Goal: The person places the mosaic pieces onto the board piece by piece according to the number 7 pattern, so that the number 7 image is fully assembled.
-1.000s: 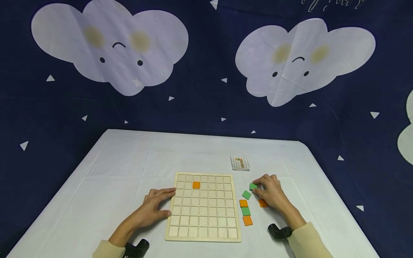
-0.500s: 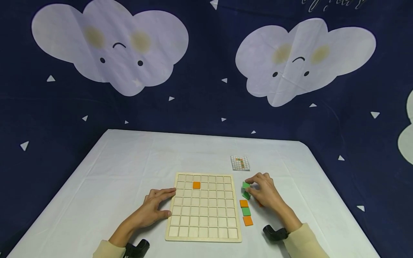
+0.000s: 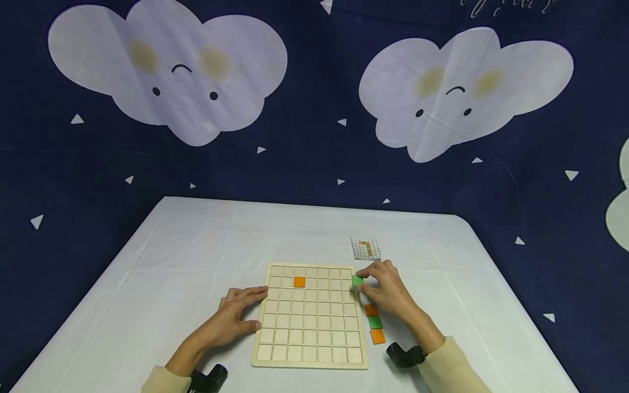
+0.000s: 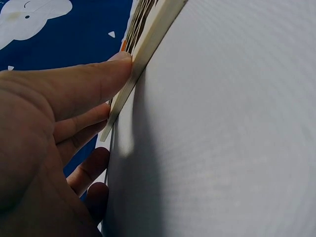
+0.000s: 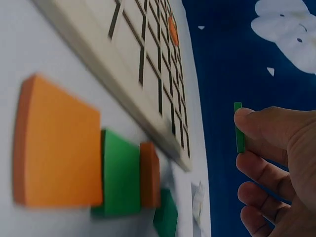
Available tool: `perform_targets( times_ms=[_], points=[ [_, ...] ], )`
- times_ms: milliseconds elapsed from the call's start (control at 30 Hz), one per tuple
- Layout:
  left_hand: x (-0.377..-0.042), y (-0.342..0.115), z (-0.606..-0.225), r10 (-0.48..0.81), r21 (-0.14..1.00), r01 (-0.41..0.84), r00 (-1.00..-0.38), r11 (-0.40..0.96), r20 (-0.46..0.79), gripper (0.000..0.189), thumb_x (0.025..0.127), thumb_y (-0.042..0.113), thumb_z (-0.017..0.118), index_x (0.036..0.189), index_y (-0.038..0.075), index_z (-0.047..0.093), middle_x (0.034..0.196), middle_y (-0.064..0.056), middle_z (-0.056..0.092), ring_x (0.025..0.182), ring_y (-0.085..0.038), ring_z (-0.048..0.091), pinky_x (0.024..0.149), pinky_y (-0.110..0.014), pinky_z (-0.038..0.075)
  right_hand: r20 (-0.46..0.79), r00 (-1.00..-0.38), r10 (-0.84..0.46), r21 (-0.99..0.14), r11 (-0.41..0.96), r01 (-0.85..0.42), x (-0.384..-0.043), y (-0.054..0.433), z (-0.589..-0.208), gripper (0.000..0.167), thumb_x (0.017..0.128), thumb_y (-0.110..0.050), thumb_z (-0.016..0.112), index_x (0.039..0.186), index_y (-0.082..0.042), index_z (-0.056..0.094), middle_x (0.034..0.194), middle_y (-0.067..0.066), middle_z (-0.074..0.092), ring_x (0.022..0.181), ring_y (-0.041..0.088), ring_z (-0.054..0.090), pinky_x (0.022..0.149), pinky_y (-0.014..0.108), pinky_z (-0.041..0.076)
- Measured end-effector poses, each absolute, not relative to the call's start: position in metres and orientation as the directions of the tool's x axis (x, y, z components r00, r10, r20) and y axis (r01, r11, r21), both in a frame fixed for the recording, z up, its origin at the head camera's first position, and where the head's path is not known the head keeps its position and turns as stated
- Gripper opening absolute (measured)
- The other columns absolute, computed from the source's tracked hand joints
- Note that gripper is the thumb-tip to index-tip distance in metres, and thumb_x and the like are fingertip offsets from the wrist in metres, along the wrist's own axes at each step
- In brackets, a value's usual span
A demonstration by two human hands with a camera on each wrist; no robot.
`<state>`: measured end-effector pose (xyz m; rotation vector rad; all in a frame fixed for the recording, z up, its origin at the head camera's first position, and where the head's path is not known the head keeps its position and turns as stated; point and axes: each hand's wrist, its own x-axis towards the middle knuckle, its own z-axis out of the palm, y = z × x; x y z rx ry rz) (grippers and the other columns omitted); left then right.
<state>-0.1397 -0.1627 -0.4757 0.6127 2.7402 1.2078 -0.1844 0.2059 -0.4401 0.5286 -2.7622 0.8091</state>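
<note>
Right hand (image 3: 388, 290) pinches a green tile (image 3: 357, 280) at the board's (image 3: 310, 322) two o'clock — a slack pinch could drop it; left hand (image 3: 230, 321), fingers apart, touches nine o'clock.

Gridded board (image 3: 309, 322) is cream, lines darker — orange tile (image 3: 299, 282) toward its far-left corner, green tile (image 3: 357, 280) by its right edge. Backdrop (image 3: 314, 98): navy — whitish clouds (image 3: 177, 49).

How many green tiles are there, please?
3: one green tile in the right hand, another between two orange tiles, a third beyond them in the right wrist view; more may be hidden.
</note>
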Motion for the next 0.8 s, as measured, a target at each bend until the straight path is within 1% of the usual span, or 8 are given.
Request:
perform_targets(
  times_ms=[200, 367, 467, 600, 800],
  points=[
    [-0.139, -0.163, -0.475, 0.398, 0.722, 0.331, -0.914, 0.608, 0.084, 0.063, 0.076, 0.019, 0.076, 0.134, 0.012, 0.054, 0.145, 0.001, 0.046, 0.109, -0.010, 0.035, 0.087, -0.037, 0.022, 0.306, -0.897, -0.319, -0.489, 0.756, -0.435, -0.183, 0.194, -0.436, 0.025, 0.076, -0.015, 0.076, 0.100, -0.012, 0.072, 0.091, 0.001, 0.061, 0.095, 0.016, 0.046, 0.086, 0.040, 0.036],
    [-0.140, -0.163, -0.475, 0.405, 0.720, 0.337, -0.910, 0.606, 0.084, 0.063, 0.077, 0.021, 0.075, 0.135, 0.012, 0.053, 0.146, 0.001, 0.045, 0.110, -0.010, 0.034, 0.086, -0.037, 0.022, 0.298, -0.892, -0.340, -0.500, 0.740, -0.449, -0.184, 0.183, -0.434, 0.025, 0.078, -0.017, 0.075, 0.102, -0.011, 0.072, 0.093, 0.001, 0.061, 0.091, 0.014, 0.044, 0.085, 0.039, 0.036],
    [-0.140, -0.164, -0.476, 0.410, 0.720, 0.341, -0.908, 0.604, 0.086, 0.063, 0.077, 0.022, 0.075, 0.135, 0.012, 0.053, 0.146, 0.001, 0.045, 0.110, -0.011, 0.034, 0.086, -0.037, 0.022, 0.291, -0.892, -0.346, -0.505, 0.737, -0.450, -0.185, 0.175, -0.433, 0.025, 0.078, -0.017, 0.075, 0.102, -0.011, 0.072, 0.094, 0.000, 0.061, 0.091, 0.013, 0.043, 0.086, 0.039, 0.036],
    [-0.140, -0.164, -0.477, 0.410, 0.721, 0.341, -0.908, 0.603, 0.086, 0.063, 0.077, 0.023, 0.075, 0.135, 0.012, 0.053, 0.146, 0.001, 0.045, 0.111, -0.011, 0.034, 0.085, -0.036, 0.022, 0.279, -0.890, -0.362, -0.513, 0.727, -0.456, -0.187, 0.166, -0.433, 0.026, 0.079, -0.018, 0.074, 0.103, -0.010, 0.071, 0.094, 0.002, 0.061, 0.089, 0.014, 0.044, 0.088, 0.041, 0.035],
    [-0.140, -0.163, -0.476, 0.397, 0.721, 0.329, -0.914, 0.610, 0.080, 0.064, 0.076, 0.022, 0.076, 0.135, 0.012, 0.053, 0.146, 0.002, 0.045, 0.112, -0.012, 0.034, 0.085, -0.035, 0.022, 0.262, -0.887, -0.380, -0.523, 0.717, -0.461, -0.191, 0.153, -0.435, 0.024, 0.080, -0.018, 0.073, 0.103, -0.011, 0.072, 0.092, 0.003, 0.061, 0.085, 0.012, 0.041, 0.086, 0.039, 0.033]
  ],
)
